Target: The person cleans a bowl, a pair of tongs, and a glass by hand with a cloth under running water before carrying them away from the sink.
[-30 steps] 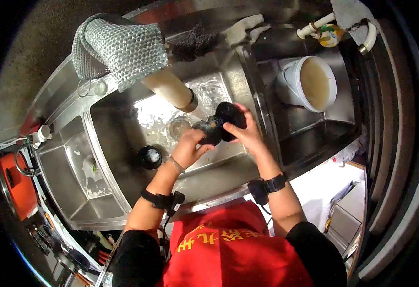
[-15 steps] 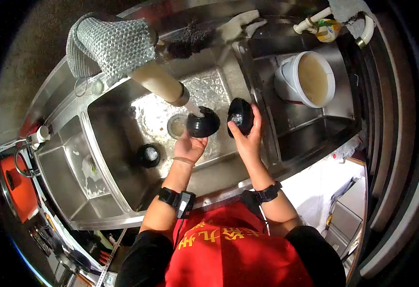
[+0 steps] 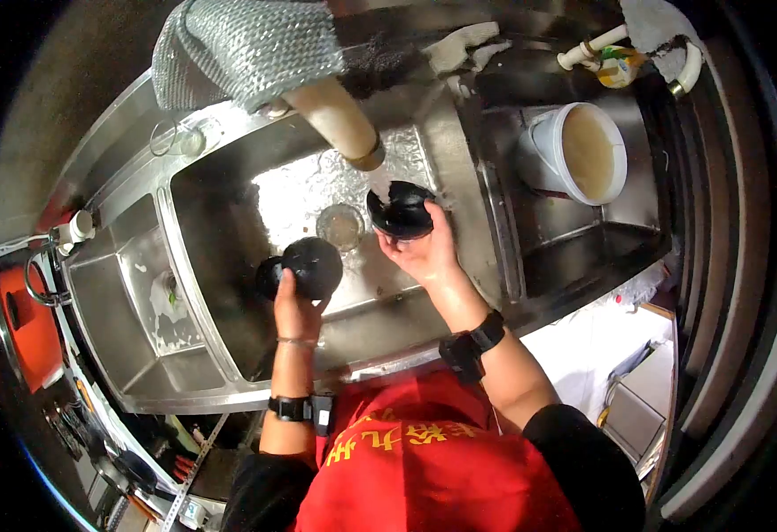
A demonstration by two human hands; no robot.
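Observation:
My right hand (image 3: pixel 424 248) grips a black bowl (image 3: pixel 399 220) by its side, under water running from the faucet (image 3: pixel 339 129). In my left hand (image 3: pixel 298 306) is another black bowl (image 3: pixel 316 266), tilted, with my thumb over its near edge. Just left of it, a third black bowl (image 3: pixel 267 277) sits low in the sink (image 3: pixel 220 239), mostly covered by the bowl I hold. Under my hands the round drain (image 3: pixel 339 227) shows in the wet, shiny sink floor.
A white bucket (image 3: pixel 539 155) of cloudy liquid stands in the right basin. Silvery mesh cloth (image 3: pixel 255 53) drapes over the faucet. A glove (image 3: pixel 461 46) lies on the back ledge. Farther left is a smaller basin (image 3: pixel 113 301), with an orange-red item (image 3: pixel 29 328) beyond it.
My left hand has moved left with its bowl, away from the water, and now partly covers the third bowl. My right hand has brought its bowl left under the stream.

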